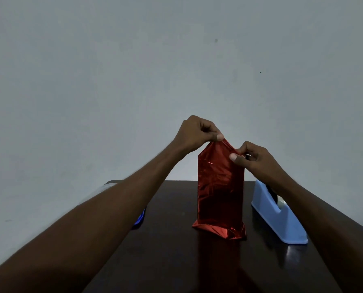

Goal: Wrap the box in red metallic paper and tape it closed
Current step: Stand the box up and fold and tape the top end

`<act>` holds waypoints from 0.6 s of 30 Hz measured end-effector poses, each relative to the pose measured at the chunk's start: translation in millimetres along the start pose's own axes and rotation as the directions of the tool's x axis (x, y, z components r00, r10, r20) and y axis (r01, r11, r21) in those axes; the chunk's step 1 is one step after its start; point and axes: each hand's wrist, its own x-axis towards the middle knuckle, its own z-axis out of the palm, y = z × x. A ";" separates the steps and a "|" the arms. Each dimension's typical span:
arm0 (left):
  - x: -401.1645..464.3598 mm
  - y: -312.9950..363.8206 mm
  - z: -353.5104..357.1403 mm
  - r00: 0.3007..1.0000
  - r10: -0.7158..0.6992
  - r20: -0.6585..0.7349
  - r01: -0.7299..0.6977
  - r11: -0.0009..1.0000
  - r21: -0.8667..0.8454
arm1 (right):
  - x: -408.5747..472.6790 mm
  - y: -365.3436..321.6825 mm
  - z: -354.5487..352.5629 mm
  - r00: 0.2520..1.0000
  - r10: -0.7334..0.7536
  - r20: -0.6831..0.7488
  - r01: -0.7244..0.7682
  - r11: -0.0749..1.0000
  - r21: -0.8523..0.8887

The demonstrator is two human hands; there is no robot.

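Standing upright at the middle of the dark table (176, 261), the box in red metallic paper (220, 187) had its top pinched by both hands: the left hand (194, 132) grasped the paper's peak, the right hand (254, 158) its right edge. A blue tape dispenser (275, 216) sat just right.

A dark glossy worktop (176, 250) stands against a plain grey wall (113, 70) — at its left edge lies a small blue thing (140, 218), half hidden.
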 end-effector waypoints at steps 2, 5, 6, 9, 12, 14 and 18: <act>7.3 -0.7 2.9 1.000 -0.002 -0.011 0.003 0.999 0.042 | 0.8 -1.0 -0.1 1.000 -0.003 0.003 0.003 0.999 0.032; 14.3 -5.2 6.5 1.000 -0.030 -0.008 0.030 0.998 0.057 | 1.5 -1.5 0.7 1.000 0.007 0.012 -0.008 0.996 0.084; 15.9 -7.6 7.7 0.999 -0.039 -0.006 0.039 0.998 0.053 | 2.0 -0.7 0.8 1.000 0.019 0.017 -0.021 0.995 0.100; 21.0 -14.8 11.4 0.997 -0.079 0.010 0.078 0.996 0.049 | 4.6 2.6 -0.1 0.997 0.059 0.042 -0.065 0.987 0.149; 26.2 -19.3 14.8 0.988 -0.148 0.053 0.144 0.987 0.067 | 6.8 5.2 -0.4 0.995 0.088 0.052 -0.095 0.981 0.166; 28.1 -21.7 17.1 0.980 -0.177 0.088 0.170 0.982 0.080 | 7.4 6.3 -0.4 0.993 0.108 0.047 -0.115 0.976 0.183; 29.5 -26.2 22.7 0.972 -0.203 0.116 0.191 0.976 0.109 | 8.5 9.6 -0.4 0.987 0.161 0.028 -0.164 0.967 0.193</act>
